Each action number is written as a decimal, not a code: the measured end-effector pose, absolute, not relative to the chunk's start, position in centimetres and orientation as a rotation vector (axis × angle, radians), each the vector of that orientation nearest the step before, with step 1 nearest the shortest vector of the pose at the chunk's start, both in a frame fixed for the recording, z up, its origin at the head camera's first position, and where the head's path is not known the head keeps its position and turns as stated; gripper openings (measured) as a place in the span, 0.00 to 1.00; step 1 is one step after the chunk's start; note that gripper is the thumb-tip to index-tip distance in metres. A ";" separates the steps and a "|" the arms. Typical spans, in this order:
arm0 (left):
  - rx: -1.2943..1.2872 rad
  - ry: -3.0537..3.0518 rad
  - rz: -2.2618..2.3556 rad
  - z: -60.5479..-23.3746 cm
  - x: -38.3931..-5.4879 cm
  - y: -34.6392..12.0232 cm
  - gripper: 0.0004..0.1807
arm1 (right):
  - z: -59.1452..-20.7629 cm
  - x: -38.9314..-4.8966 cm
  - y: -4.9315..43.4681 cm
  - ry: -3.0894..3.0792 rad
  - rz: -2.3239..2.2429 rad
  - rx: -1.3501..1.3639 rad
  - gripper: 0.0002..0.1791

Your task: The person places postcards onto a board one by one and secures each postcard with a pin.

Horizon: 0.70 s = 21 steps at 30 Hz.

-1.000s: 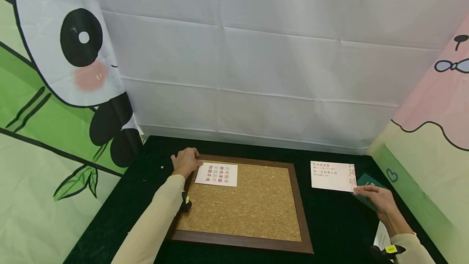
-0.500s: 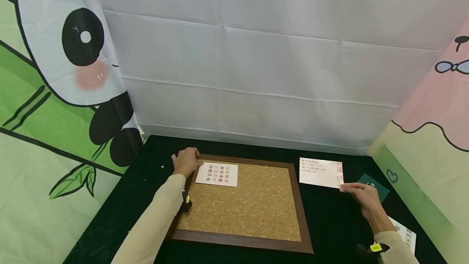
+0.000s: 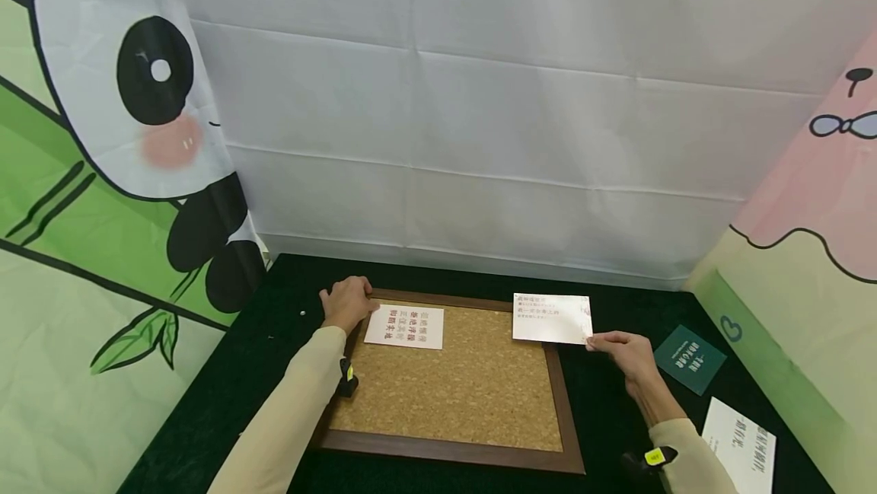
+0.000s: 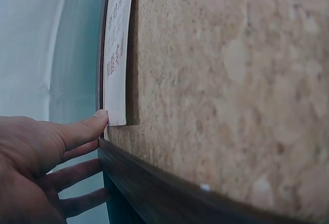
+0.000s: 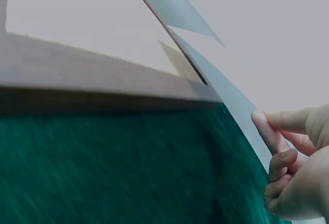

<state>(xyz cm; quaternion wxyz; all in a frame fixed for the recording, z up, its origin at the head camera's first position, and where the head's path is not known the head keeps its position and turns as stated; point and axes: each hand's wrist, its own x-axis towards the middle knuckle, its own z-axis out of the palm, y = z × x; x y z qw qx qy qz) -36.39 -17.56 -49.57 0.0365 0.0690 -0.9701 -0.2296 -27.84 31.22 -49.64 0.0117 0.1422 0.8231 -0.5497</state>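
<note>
By one corkboard [image 3: 459, 395], right fingers [image 3: 606, 339] pinch one of four cards [image 3: 552, 319].

The board [image 3: 473, 395] looked grainy cork, its frame [image 3: 452, 447] smooth wood; the held card [image 3: 548, 319] was glossy paper, the tabletop [image 3: 240, 380] matt cloth.

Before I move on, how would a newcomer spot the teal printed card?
From the brown-framed rectangular corkboard, go right past the right hand. There, on dark green cloth, lies the teal printed card; its teal face separates it from the white printed card nearer the viewer.
</note>
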 end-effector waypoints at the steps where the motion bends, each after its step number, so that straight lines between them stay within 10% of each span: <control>1: 0.214 -2.980 -0.706 -49.6 -36.4 -17.5 0.16 | -49.7 -27.9 30.8 2.568 -1.718 0.441 0.15; 21: 0.209 -2.978 -0.690 -49.5 -36.4 -17.7 0.17 | -51.1 -27.1 23.2 2.630 -1.731 0.448 0.11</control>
